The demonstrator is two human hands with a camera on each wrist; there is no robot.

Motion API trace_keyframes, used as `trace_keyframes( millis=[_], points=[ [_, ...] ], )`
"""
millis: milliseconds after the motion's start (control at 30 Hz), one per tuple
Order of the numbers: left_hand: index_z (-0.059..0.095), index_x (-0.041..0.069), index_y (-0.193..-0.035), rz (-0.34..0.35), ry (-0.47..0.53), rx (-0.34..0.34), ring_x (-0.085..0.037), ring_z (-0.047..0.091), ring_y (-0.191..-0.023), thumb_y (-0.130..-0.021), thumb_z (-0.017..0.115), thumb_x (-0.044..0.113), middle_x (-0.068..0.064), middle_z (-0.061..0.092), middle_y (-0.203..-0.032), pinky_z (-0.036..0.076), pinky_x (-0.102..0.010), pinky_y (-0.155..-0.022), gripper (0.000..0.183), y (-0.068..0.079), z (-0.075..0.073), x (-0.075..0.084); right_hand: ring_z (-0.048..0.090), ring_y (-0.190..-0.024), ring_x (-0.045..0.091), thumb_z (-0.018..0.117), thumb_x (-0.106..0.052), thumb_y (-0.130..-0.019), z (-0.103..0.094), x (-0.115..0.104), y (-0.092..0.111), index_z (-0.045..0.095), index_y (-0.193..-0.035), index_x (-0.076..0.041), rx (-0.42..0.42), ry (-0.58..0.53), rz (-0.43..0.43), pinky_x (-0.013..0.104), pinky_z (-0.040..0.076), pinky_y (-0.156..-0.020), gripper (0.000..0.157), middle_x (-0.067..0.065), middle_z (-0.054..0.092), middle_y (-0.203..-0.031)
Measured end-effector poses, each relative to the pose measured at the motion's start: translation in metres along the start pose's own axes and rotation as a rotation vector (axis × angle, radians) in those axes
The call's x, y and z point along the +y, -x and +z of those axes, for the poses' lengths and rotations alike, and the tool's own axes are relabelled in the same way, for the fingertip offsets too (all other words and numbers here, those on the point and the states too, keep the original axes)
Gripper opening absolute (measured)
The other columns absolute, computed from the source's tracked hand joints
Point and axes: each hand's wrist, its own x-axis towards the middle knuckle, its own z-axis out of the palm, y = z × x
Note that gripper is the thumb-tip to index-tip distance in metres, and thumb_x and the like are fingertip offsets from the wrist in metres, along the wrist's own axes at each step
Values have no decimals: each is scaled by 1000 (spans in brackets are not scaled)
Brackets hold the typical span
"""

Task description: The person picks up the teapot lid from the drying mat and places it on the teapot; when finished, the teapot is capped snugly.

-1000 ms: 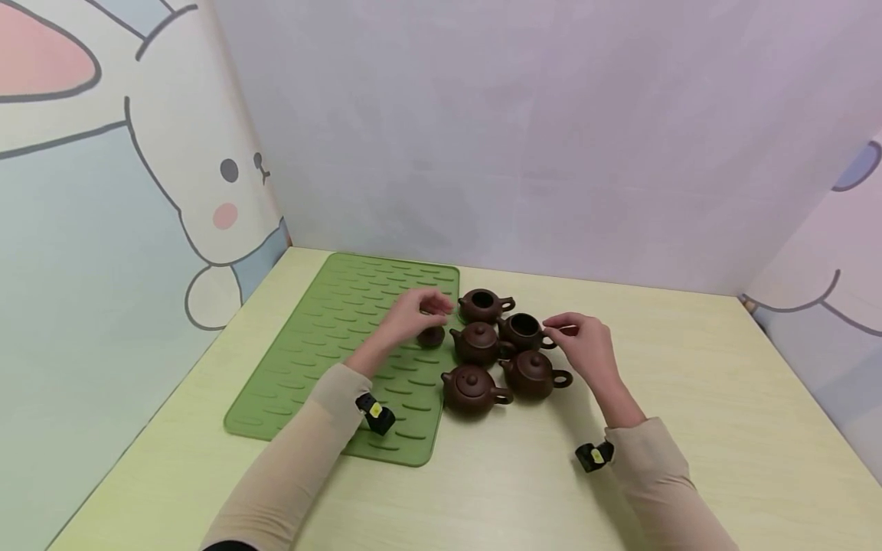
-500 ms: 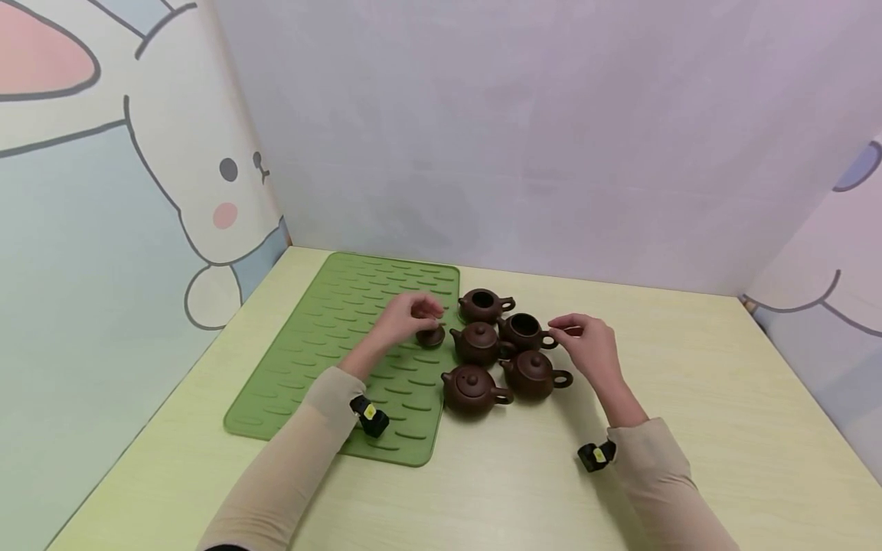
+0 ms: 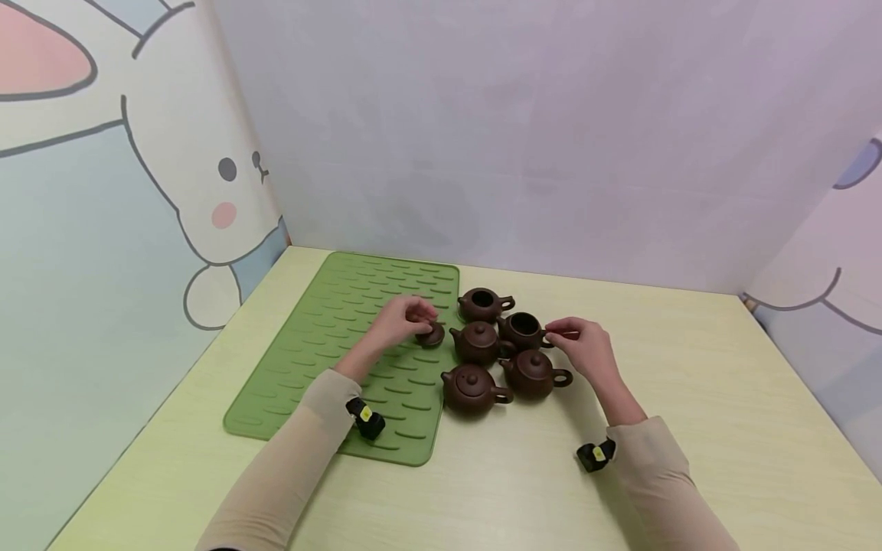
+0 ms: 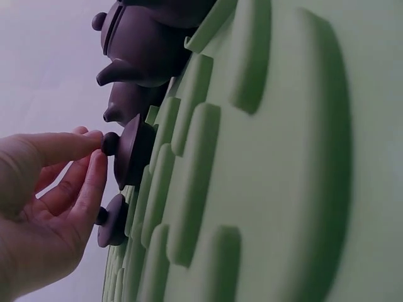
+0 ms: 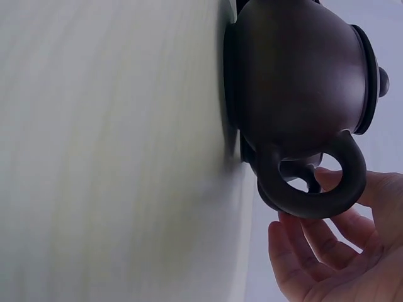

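Observation:
My left hand (image 3: 401, 321) is over the green mat, its thumb and fingertips pinching the knob of a dark brown teapot lid (image 4: 131, 151). The lid's disc faces the mat's ridges. Beyond it in the left wrist view lies a second lid (image 4: 113, 221), hidden behind the hand in the head view. My right hand (image 3: 584, 348) pinches the handle of a lidless brown teapot (image 3: 520, 330), whose dark opening faces up. In the right wrist view a nearer lidded teapot (image 5: 302, 75) partly covers that handle and the fingertips.
Another lidless teapot (image 3: 481, 304) stands at the back. Lidded teapots stand close by: one in the middle (image 3: 477, 344), one at front left (image 3: 468, 392). The ridged green mat (image 3: 317, 367) borders the group on the left. A pale wall backs the table (image 3: 689, 383).
My left hand has moved left and slightly down, its fingertips coming onto the lid's knob. The right hand has shifted only slightly at the teapot's handle. The teapots have barely moved.

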Motion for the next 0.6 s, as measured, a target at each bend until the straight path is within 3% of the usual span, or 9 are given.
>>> trace_keyframes(
  millis=[433, 600],
  points=[
    [70, 4, -111, -21, -52, -18, -26, 67, -103, -89, 70, -3, -15, 72, -111, 57, -36, -89, 23, -1, 2, -3, 70, -106, 34, 69, -15, -94, 3, 2, -3, 73, -111, 0, -23, -3, -11, 44, 53, -93, 23, 20, 74, -109],
    [71, 4, -108, -21, -62, -1, -26, 68, -101, -88, 71, -3, -15, 72, -109, 57, -36, -89, 21, -1, 2, -3, 71, -104, 34, 70, -16, -94, 5, 3, -5, 73, -111, 0, -24, 0, -7, 35, 53, -87, 23, 19, 75, -108]
  ],
)
